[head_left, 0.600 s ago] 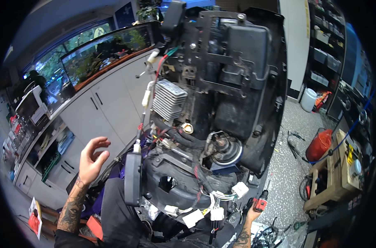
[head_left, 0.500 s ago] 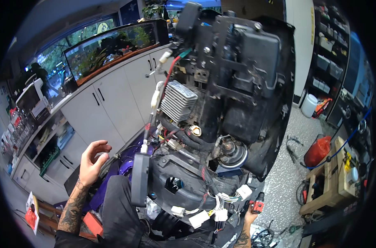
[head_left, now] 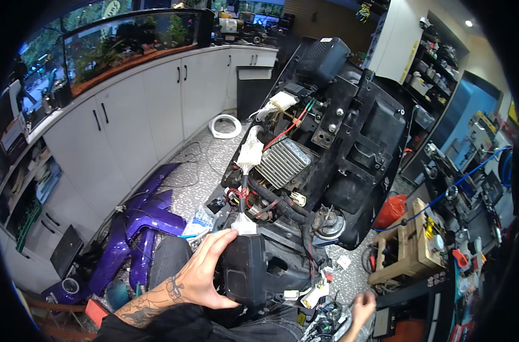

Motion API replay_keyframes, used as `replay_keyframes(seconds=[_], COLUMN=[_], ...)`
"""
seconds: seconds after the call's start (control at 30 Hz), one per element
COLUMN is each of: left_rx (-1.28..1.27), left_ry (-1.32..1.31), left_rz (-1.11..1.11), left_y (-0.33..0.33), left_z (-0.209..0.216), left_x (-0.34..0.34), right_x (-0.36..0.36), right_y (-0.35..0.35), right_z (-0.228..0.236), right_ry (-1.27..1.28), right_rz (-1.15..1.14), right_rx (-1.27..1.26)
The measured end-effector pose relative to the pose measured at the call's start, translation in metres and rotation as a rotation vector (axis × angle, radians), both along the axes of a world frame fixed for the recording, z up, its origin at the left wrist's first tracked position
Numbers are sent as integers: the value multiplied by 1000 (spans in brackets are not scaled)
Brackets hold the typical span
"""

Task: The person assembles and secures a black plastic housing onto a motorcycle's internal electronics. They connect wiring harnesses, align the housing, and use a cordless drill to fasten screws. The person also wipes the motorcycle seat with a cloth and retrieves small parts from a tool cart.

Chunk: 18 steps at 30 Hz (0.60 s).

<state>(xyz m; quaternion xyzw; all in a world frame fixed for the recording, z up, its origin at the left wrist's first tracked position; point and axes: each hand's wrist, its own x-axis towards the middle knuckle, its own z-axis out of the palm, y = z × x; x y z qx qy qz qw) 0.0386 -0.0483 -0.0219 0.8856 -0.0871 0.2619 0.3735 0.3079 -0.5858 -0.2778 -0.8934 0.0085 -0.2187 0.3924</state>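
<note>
My left hand [head_left: 205,279] is closed around the black box-shaped module [head_left: 245,268], fingers at its upper edge and thumb at its lower corner. A white multi-wire plug [head_left: 244,224] sits against the module's top end. My right hand [head_left: 362,308] is low at the right, its fingers loosely bent and apart, with nothing visible in them. Ahead is a black vehicle body section [head_left: 351,142], with a finned metal block [head_left: 283,162], a round horn-like part [head_left: 328,223] and white connectors [head_left: 315,296] on loose wires.
Purple body panels [head_left: 140,228] lie on the floor at left, beside white cabinets [head_left: 151,119]. At right stand a wooden crate [head_left: 410,248] with a red bag [head_left: 390,211] and a cluttered bench. A blue hose [head_left: 467,179] runs across there. Cables lie near my right hand.
My left hand has moved right and taken hold of the black module. The red power drill that was in my right hand is no longer visible. The view has shifted.
</note>
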Motion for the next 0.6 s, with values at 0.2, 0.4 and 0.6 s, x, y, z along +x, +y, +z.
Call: replay_keyframes(seconds=[0.2, 0.4, 0.6], left_rx=[-522, -580, -291], left_ry=[-182, -284, -509], left_rz=[-133, -177, -87], left_y=[-42, -86, -41], left_z=[40, 88, 88], left_x=[14, 57, 86], right_x=[-103, -166, -103], right_y=[164, 273, 269], right_z=[297, 418, 436], right_ry=[-390, -70, -154], right_rz=[666, 860, 1000], right_rx=[512, 356, 470])
